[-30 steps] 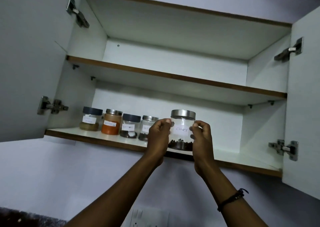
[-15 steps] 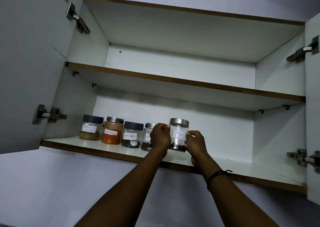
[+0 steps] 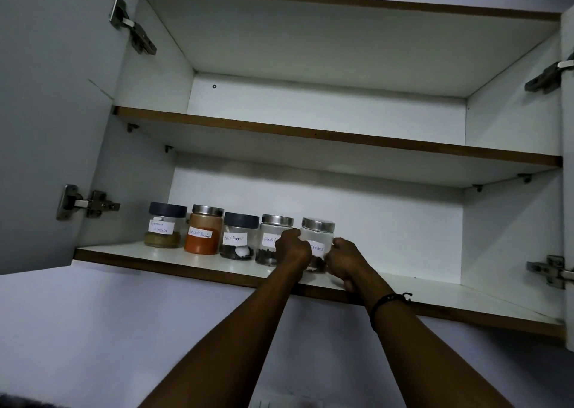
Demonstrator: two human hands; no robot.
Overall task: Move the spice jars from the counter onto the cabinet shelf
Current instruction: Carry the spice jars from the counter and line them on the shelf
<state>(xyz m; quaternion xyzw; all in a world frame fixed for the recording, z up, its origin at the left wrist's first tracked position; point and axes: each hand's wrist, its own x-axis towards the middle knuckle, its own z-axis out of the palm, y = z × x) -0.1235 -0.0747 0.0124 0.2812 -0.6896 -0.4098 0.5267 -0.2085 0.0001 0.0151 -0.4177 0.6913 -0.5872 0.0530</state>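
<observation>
The cloves jar (image 3: 317, 236), clear glass with a steel lid and a white label, stands on the bottom cabinet shelf (image 3: 192, 263) at the right end of a row. My left hand (image 3: 292, 246) grips its left side and my right hand (image 3: 344, 260) grips its right side low down. Left of it stand a steel-lidded jar of dark spice (image 3: 273, 239), partly hidden by my left hand, a black pepper jar (image 3: 237, 236) with a dark lid, an orange powder jar (image 3: 203, 233) and a garam masala jar (image 3: 164, 225).
Both cabinet doors are swung open, the left door (image 3: 52, 121) and the right door (image 3: 568, 159), with metal hinges (image 3: 90, 204) sticking into the opening. The upper shelf (image 3: 310, 134) is bare. The bottom shelf is bare to the right of the jars.
My hands have carried the cloves jar from the shelf's front edge back into line with the other jars and set it down beside the dark spice jar.
</observation>
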